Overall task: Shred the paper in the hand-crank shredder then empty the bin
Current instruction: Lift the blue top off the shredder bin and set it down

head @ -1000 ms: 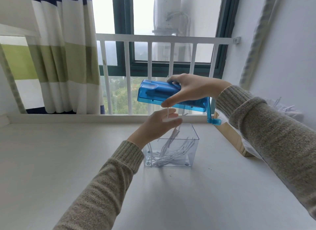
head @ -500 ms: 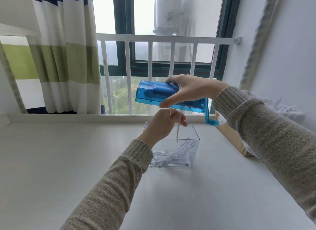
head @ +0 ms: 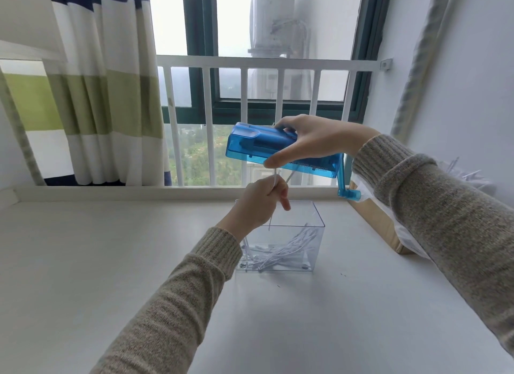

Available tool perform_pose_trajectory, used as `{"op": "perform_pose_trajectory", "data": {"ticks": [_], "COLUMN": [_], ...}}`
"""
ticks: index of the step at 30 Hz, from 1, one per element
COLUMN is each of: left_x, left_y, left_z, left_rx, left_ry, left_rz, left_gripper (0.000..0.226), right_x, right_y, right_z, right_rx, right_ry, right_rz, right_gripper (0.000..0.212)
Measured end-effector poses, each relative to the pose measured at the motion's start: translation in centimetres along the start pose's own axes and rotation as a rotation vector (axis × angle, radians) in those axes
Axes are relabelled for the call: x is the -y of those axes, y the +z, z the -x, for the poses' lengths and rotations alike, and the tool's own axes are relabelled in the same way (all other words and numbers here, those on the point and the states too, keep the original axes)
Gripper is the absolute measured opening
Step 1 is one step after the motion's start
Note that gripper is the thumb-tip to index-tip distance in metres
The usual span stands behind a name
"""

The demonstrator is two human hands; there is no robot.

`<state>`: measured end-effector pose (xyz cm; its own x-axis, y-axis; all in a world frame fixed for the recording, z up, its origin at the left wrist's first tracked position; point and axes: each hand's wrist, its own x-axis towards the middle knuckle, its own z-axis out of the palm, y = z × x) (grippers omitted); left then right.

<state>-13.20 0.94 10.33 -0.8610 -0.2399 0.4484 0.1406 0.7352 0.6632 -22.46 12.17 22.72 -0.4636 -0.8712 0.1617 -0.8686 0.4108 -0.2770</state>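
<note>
fingers (head: pixel 274 191) round thin white paper strips (head: pixel 274 180) under blue plastic shredder (head: pixel 260 146)

Desk (head: pixel 97 262): pale, matte, plain surface filling the near half of the scene. Window (head: pixel 278 39): far centre, dark green frame, overcast daylight, green hillside visible low through the glass. Railing (head: pixel 244 123): white, vertical bars, across the window, its top rail bracketed to the right wall. Curtain (head: pixel 105 95): far left, broad bands of navy, white and olive green. Wall (head: pixel 472 81): right, white. Air-conditioner unit (head: pixel 274 17): white, outside the glass, pipes attached.
</note>
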Motion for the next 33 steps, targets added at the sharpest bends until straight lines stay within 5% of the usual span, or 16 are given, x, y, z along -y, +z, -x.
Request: {"op": "perform_pose_trajectory", "data": {"ticks": [10,17,33], "left_x": [1.3,1.0,1.6], "left_y": [-0.8,-1.6,-2.5], "left_z": [0.1,-0.2,0.2], "left_rx": [0.091,0.165,0.089], "left_ry": [0.054,0.015,0.015], "left_rz": [-0.289,-0.177,-0.123], "left_gripper": [0.040,0.020,0.033], "right_x": [-0.6,-0.8,-0.9], "right_y": [-0.2,-0.2,0.0], "right_z": [-0.1,0.0,0.3], "right_rx": [-0.020,-0.008,-0.011], "right_ry": [0.007,0.013,0.028], "right_rz": [-0.021,-0.025,0.005], "right_gripper": [0.072,0.067,0.065]}}
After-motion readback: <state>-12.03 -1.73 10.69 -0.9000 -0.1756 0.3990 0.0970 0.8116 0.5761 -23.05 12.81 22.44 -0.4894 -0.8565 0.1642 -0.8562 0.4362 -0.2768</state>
